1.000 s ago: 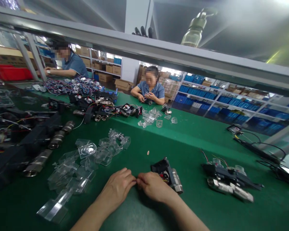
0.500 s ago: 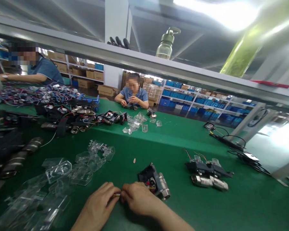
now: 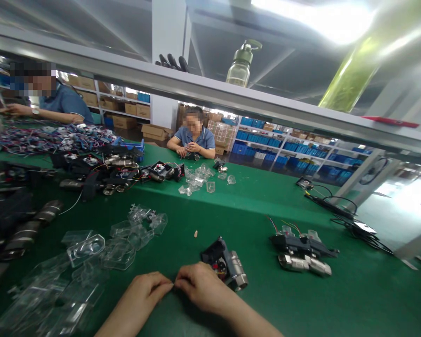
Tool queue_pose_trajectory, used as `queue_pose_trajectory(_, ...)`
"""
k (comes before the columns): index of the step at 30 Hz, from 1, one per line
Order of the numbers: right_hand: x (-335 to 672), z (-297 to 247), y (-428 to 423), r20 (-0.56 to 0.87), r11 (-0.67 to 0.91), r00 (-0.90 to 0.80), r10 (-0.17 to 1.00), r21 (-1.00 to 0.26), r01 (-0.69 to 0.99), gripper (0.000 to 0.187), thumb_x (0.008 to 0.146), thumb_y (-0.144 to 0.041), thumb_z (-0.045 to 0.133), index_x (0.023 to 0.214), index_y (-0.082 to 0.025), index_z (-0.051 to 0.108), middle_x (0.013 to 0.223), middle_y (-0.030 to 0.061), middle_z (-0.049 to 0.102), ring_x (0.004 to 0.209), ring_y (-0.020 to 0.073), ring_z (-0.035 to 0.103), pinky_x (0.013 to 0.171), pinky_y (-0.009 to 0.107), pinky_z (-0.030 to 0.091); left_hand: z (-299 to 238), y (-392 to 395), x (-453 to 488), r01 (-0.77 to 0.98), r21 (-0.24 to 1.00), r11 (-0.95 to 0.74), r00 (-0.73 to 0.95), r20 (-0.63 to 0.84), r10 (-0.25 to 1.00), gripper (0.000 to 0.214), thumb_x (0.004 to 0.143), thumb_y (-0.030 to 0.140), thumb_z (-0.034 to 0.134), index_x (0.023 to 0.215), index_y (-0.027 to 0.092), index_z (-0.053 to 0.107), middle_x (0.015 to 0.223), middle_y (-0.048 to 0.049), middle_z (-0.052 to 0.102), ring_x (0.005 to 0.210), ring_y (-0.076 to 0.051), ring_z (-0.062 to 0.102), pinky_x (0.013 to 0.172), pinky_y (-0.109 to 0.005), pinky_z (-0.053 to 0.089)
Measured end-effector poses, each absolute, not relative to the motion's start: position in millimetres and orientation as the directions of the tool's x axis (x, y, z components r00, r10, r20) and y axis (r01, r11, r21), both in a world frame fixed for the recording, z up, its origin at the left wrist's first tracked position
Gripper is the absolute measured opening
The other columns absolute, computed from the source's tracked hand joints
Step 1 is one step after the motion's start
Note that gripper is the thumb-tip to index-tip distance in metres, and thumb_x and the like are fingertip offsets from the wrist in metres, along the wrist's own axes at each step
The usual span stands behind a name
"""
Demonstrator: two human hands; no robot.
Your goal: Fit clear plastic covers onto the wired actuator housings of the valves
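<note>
My left hand and my right hand meet fingertip to fingertip low in the middle of the head view. Both are closed in a pinch on thin coloured wires, which the fingers now almost fully cover. Just beyond my right hand lies a valve assembly, a black housing with a metal valve body along its side. Part of its open, wired inside is hidden behind that hand. To the left of my left hand are clear plastic covers in a loose spread.
Another valve assembly with upright wires lies at right. More black housings and a wire heap fill the left. Cables run along the right edge. A shelf beam crosses overhead. Two co-workers sit across and at far left.
My left hand has turned and shifted slightly, its fingers straighter and pressed together. The coloured wires that showed between my hands are now covered. My right hand and the valve assembly stay about in place.
</note>
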State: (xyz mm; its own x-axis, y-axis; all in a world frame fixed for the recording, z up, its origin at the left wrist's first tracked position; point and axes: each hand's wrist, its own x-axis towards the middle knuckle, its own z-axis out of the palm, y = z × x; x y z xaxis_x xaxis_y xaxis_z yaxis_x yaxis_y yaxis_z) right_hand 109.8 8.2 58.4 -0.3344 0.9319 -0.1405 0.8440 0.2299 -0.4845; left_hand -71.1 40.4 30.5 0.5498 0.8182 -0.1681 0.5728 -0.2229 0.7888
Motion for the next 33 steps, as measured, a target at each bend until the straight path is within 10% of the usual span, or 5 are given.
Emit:
queue_pose_trajectory(5, 107.8, 56.4, 8.3, -0.146, 0.191, -0.299, 0.943, -0.499, 0.845, 0.018, 0.085, -0.028, 0.053, 0.09, -0.022, 0.069, 0.078, 0.0006, 0.07, 0.074, 0.0132, 0.062, 0.062, 0.019, 0.038, 19.0, 40.2, -68.4, 0.565, 0.824, 0.042, 0.442, -0.345, 0.828, 0.047, 0.072, 0.057, 0.042, 0.068, 0.016, 0.063, 0.054, 0.0031, 0.049, 0.034, -0.009, 0.04, 0.037, -0.022, 0.025)
queue_pose_trajectory(17, 103.9, 50.5, 12.3, -0.106, 0.145, -0.24, 0.965, -0.548, 0.824, 0.015, 0.081, -0.027, 0.058, 0.083, -0.021, 0.072, 0.071, 0.0006, 0.07, 0.064, 0.0116, 0.06, 0.057, 0.019, 0.035, 16.5, 35.9, -60.6, 0.3, 0.908, 0.292, 0.322, -0.384, 0.865, 0.051, 0.057, 0.068, 0.056, 0.058, 0.018, 0.051, 0.046, 0.0068, 0.041, 0.031, -0.004, 0.024, 0.031, -0.019, 0.014)
queue_pose_trajectory(33, 104.4, 32.0, 16.6, 0.031, 0.28, -0.31, 0.95, -0.521, 0.807, 0.012, 0.08, -0.025, 0.057, 0.079, -0.02, 0.068, 0.074, 0.0004, 0.069, 0.069, 0.0121, 0.061, 0.059, 0.018, 0.034, -3.3, 39.7, -59.5, 0.337, 0.919, 0.204, 0.284, -0.306, 0.909, 0.046, 0.064, 0.067, 0.048, 0.055, 0.022, 0.043, 0.041, 0.0072, 0.038, 0.038, -0.008, 0.026, 0.042, -0.022, 0.017)
